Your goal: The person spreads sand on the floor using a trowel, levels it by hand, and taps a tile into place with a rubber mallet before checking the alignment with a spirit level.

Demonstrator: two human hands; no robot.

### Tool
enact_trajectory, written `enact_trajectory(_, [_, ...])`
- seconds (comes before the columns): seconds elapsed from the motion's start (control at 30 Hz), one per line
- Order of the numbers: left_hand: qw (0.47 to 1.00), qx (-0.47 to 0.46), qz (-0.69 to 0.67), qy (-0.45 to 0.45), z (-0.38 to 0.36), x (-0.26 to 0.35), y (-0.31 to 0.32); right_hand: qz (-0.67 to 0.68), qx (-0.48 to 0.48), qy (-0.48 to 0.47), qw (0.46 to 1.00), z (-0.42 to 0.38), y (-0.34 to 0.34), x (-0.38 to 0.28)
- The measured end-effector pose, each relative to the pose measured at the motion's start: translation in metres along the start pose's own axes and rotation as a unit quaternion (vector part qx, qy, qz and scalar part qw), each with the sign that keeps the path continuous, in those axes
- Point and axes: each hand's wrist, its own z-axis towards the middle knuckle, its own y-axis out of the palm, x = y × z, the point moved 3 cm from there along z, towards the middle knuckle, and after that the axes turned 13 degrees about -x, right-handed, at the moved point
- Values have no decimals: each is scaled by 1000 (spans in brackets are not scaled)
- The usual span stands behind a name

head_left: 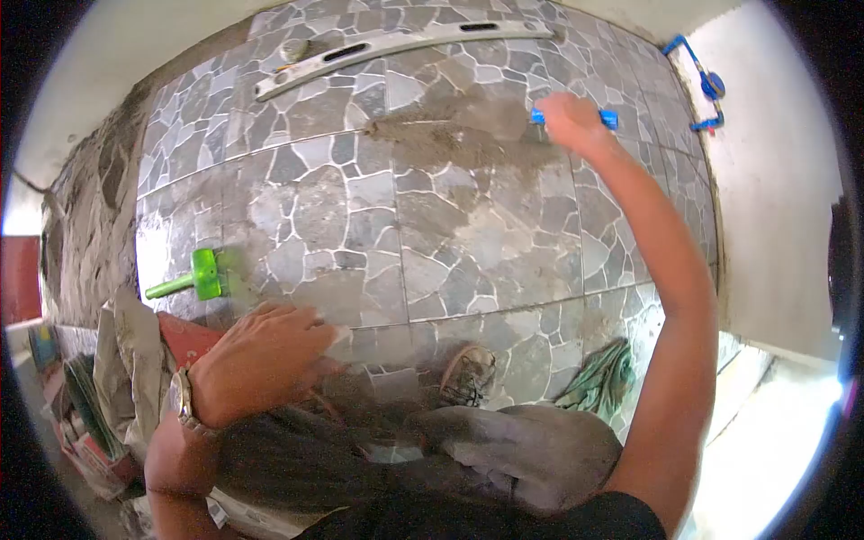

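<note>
My right hand [571, 121] is wrapped round a blue handle [610, 119], whose ends stick out on both sides of the fist. The working part of this tool is blurred or hidden, so its exact kind does not show. Beside it, wet grey mortar [486, 135] is smeared across the stone-patterned floor tiles [315, 202]. My left hand [270, 346], with a watch on the wrist, hovers low by my knee. Its fingers are stretched out and no object shows in them. A green mallet [206, 274] lies on the tiles just beyond that hand.
A long spirit level [405, 49] lies across the far tiles. Blue pipes with a meter [711, 85] run along the right wall. A green cloth [594, 378] and my foot [468, 373] are near me. Bags and a red object [184, 337] sit at left.
</note>
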Motion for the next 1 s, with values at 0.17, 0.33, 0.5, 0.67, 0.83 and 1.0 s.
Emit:
enact_trajectory(0.17, [999,-33,-9,9,26,0,-3,53,17,60,997,-32,43,81])
enact_trajectory(0.33, [999,3,-48,11,29,5,-22,79,-61,157,982,-70,71,134])
enact_trajectory(0.5, [998,7,-57,21,29,2,-21,78,-97,191,974,-95,114,180])
enact_trajectory(0.67, [998,3,-58,8,19,0,-22,159,0,342,926,-123,148,179])
enact_trajectory(0.83, [999,-2,-35,8,9,-9,-8,160,-66,411,895,-109,168,155])
enact_trajectory(1.0, [997,50,-49,17,-16,-4,-18,177,-46,312,932,-85,118,76])
